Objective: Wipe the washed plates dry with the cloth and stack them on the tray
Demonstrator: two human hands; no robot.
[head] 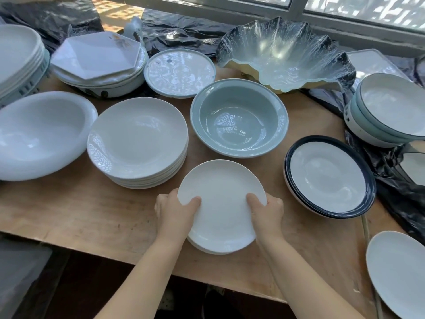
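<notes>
White plate (222,203), left hand (176,211) and right hand (268,212) gripping opposite rims, thumbs on top

No readable text anywhere here: no label, brand, number or sign shows on any surface. The hexagonal plate (96,55) at the back left carries a small brownish mark near its far edge, but it's too blurred to tell whether that is lettering or decoration.
</notes>
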